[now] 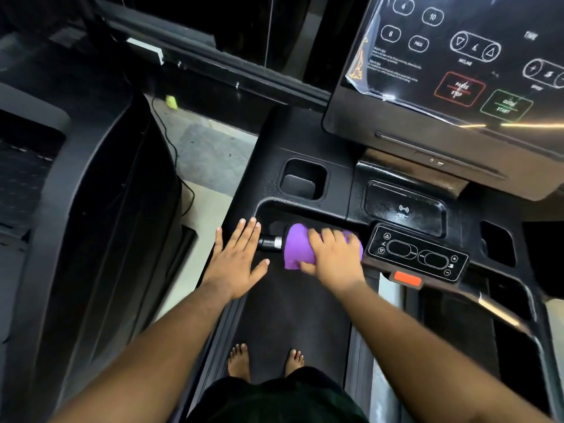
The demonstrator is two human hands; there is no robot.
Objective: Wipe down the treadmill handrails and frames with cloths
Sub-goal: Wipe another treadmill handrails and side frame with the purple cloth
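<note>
Head camera looks down past both forearms onto the front of a treadmill. Far to the left of the fingers stands a neighbouring machine (100,209), and between it and this one a strip of floor (207,154) with a black cable (175,160) trailing across it.

Next comes the left hand (236,261), fingers straight and spread, holding nothing; it lies flat at the left edge of the frame, fingertips near the corner of the console. My reading is that it steadies the person while the other hand works.

Just right of those fingertips a short metal end of the front handrail (270,242) shows, and touching it on the right is the purple cloth (297,248), wrapped around the bar. The right hand (332,257) grips cloth and bar together, fingers curled over the top and thumb below, which suits sliding the cloth along the rail so it cleans all round.

Beyond the fingers sit a square cup recess (303,178) and a glossy tray (404,209) marked with a wireless symbol. Immediately right of the right hand a small control panel (418,254) with oval buttons closes off the bar, with an orange-red safety tab (407,279) below it; I judge these limit travel rightward and could be pressed by accident. The large display (457,62), partly under peeling film, rises at upper right. Bare feet (239,358) rest on the belt (293,315) below.
</note>
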